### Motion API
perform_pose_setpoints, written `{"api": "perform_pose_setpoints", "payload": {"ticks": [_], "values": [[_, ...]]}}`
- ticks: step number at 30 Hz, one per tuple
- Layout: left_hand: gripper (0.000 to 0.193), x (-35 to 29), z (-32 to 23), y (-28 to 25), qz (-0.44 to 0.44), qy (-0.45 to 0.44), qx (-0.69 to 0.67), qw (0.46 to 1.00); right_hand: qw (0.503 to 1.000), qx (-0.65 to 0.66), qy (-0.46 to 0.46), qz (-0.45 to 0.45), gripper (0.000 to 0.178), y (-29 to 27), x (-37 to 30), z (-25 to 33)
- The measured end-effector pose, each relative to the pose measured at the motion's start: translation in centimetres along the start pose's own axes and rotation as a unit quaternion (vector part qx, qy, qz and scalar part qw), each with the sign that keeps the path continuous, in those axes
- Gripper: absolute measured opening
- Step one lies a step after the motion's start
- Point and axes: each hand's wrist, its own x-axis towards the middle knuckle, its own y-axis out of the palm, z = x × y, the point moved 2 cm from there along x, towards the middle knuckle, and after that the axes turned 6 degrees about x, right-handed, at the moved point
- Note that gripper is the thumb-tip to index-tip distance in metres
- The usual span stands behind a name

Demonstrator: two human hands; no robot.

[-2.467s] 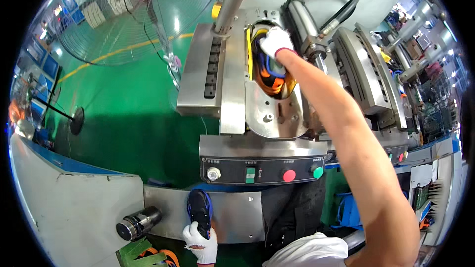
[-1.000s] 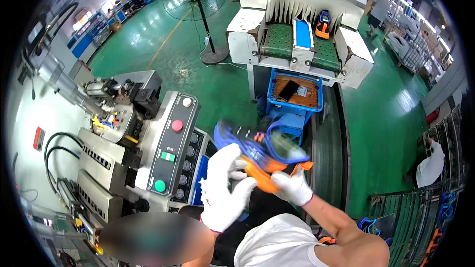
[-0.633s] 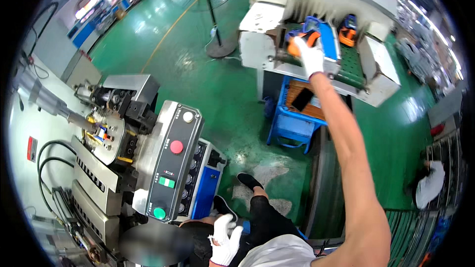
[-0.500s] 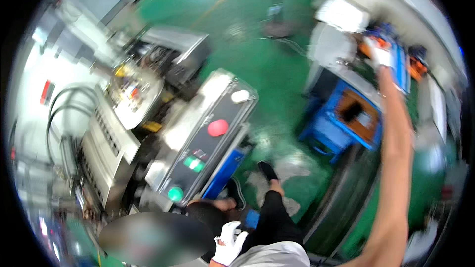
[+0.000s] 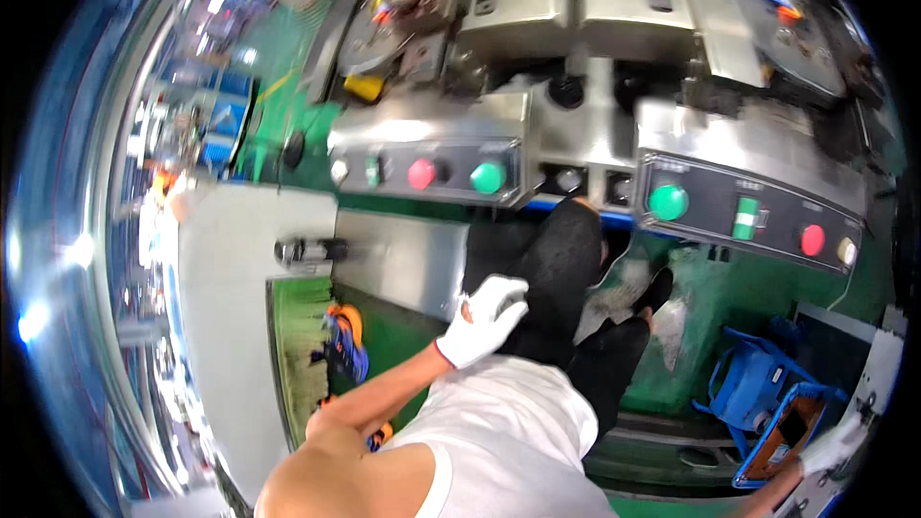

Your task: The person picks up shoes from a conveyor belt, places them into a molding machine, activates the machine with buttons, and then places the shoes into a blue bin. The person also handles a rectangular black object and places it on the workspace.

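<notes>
My left hand [image 5: 484, 322], in a white glove with a hole that bares some skin, hovers over my left thigh. Its fingers are loosely bent and apart, and nothing shows in them. Far off at the lower right, my right hand [image 5: 833, 446], also white-gloved, is beside a blue stool [image 5: 753, 379] with a brown top [image 5: 775, 449]. A small dark item lies on that top. Blur and the picture's rim hide the right fingers, so whether they hold anything is unclear.
Two machine control panels, left [image 5: 451, 173] and right [image 5: 729, 211], with red and green buttons stand ahead of my legs. A grey table [image 5: 225, 278] and metal plate [image 5: 403, 259] are at the left. Orange and blue items [image 5: 345, 341] lie beside a green tray [image 5: 299, 336].
My view has swung round, bringing both control panels ahead. My right hand, earlier stretched out over orange and blue items, is now by the stool. My left hand stays near my thigh.
</notes>
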Motion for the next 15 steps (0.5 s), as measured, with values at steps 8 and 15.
{"api": "perform_pose_setpoints", "payload": {"ticks": [8, 15], "values": [[0.017, -16.9, 24.2, -5.4, -0.19, -0.244, 0.036, 0.95, 0.67, 0.637, 0.119, 0.364, 0.056, -14.8, -17.1, 50.9], [0.03, -46.3, 33.5, 1.9, -0.29, -0.63, 0.185, 0.696, 0.635, 0.558, -0.182, 0.503, 0.053, -19.1, -17.2, 60.4]]}}
